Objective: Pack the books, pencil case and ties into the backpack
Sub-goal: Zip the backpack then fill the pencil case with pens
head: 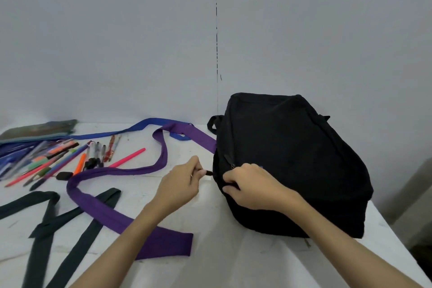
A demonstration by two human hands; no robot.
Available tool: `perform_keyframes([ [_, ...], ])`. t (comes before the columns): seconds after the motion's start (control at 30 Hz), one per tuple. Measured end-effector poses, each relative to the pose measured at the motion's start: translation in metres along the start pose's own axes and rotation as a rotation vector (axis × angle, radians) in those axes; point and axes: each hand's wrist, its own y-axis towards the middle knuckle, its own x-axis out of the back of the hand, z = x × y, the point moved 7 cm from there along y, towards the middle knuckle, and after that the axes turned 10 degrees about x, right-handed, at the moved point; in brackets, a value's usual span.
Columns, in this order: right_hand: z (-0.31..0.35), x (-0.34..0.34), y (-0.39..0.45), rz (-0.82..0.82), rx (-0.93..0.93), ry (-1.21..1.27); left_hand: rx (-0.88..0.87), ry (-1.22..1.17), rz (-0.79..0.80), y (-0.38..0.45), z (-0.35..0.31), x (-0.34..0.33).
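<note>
The black backpack (292,161) lies on the white worktop (210,252). The left hand (180,184) pinches its zipper pull (208,172); the right hand (252,186) grips the backpack's fabric. Purple tie (112,213) lies nearby.

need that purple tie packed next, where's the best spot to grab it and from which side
Grab the purple tie at its bare middle stretch, coming from above with the left hand: there it lies flat and unobstructed, while its far end runs up against the backpack.
</note>
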Motion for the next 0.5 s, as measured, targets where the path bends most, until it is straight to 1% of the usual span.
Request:
perform_keyframes([
  [0.1, 0.001, 0.019, -0.003, 0.011, 0.039, 0.045, 0.037, 0.012, -0.109, 0.034, -0.01, 0.014],
  [0.17, -0.005, 0.03, -0.002, 0.005, 0.01, 0.062, 0.027, 0.02, -0.151, 0.052, -0.023, 0.02],
  [0.2, -0.008, 0.034, 0.001, -0.026, -0.024, 0.041, 0.019, 0.022, -0.145, 0.059, -0.026, 0.02],
  [0.27, -0.012, 0.043, 0.012, -0.147, -0.094, -0.109, 0.011, 0.038, -0.103, 0.068, -0.029, 0.016],
  [0.33, -0.017, 0.043, 0.031, -0.202, -0.132, -0.312, 0.003, 0.054, -0.085, 0.073, -0.028, 0.014],
  [0.4, -0.023, 0.03, 0.05, -0.122, -0.146, -0.356, -0.009, 0.07, -0.092, 0.076, -0.026, 0.014],
  [0.47, -0.029, 0.014, 0.061, -0.027, -0.145, -0.237, -0.003, 0.117, -0.094, 0.08, -0.021, 0.013],
  [0.5, -0.031, 0.011, 0.064, -0.009, -0.141, -0.161, 0.009, 0.127, -0.101, 0.083, -0.019, 0.013],
])
